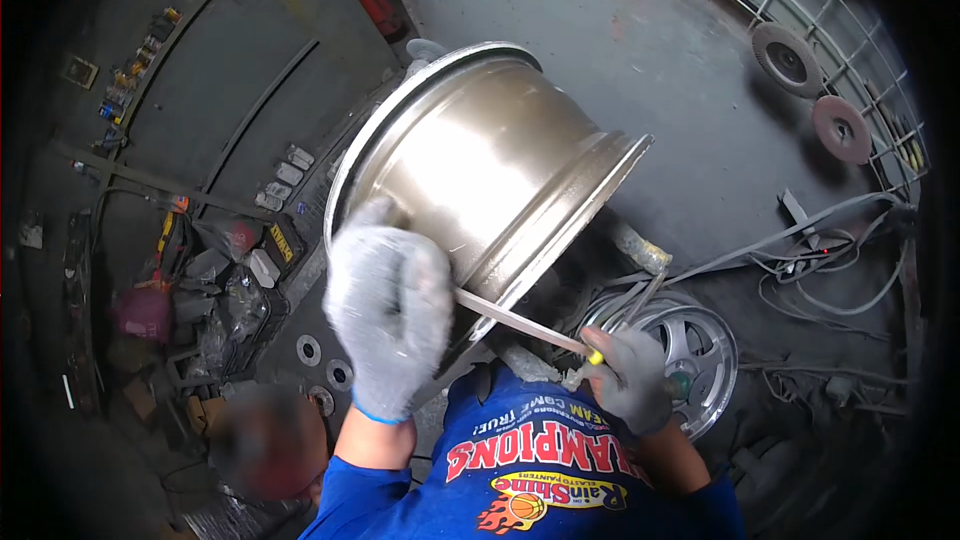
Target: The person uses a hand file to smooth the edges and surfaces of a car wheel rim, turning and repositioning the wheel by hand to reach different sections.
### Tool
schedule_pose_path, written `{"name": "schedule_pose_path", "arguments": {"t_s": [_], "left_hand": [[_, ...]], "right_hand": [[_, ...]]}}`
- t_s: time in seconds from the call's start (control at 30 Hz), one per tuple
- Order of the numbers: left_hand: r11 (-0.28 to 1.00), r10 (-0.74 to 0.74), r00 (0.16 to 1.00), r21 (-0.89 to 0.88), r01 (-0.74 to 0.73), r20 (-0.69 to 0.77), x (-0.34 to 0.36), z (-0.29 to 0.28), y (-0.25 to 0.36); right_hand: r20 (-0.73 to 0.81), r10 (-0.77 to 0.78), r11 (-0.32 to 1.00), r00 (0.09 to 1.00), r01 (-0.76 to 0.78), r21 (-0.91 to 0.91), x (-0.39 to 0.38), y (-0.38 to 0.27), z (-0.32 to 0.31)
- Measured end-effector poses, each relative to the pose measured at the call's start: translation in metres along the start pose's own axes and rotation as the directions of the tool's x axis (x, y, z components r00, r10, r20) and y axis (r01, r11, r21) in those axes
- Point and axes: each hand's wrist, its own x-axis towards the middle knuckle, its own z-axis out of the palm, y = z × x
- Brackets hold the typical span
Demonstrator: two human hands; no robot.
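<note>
Right grip [632, 378] pinching metal bar [530, 325], left grip [390, 305] unclear, wheel [470, 160], crate [260, 338] holding plastic bags [243, 305]

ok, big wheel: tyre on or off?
Off, as far as shows: the big wheel is bare metal between its two raised edges on the side facing the camera.

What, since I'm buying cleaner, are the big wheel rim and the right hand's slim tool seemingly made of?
Wheel rim: metal, perhaps alloy, satin-bright; broad highlights suggest it. Slim tool: probably metal, dull grey, from its straight thin shaft; yellow end possibly plastic, brightly coloured.
</note>
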Motion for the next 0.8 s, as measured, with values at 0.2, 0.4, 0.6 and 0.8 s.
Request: {"name": "schedule_pose_path", "arguments": {"t_s": [0.2, 0.4, 0.6, 0.8], "left_hand": [[0.937, -0.298, 0.941, -0.236, 0.257, -0.160, 0.044, -0.007, -0.003], [0.927, -0.317, 0.937, -0.259, 0.273, -0.146, 0.033, 0.001, -0.003], [0.999, -0.033, 0.999, -0.043, 0.032, -0.013, 0.009, 0.005, -0.004], [0.971, -0.233, 0.953, -0.096, 0.218, -0.191, 0.051, -0.012, -0.024]], "right_hand": [[0.024, 0.014, 0.999, 1.000, -0.013, -0.044, 0.042, -0.026, 0.000], [0.072, 0.076, 0.997, 0.995, -0.078, 0.025, 0.037, -0.028, -0.006], [0.070, 0.119, 0.991, 0.990, -0.123, 0.051, -0.002, -0.018, -0.013], [0.096, 0.025, 0.999, 0.995, -0.022, -0.036, 0.057, -0.035, -0.001]]}}
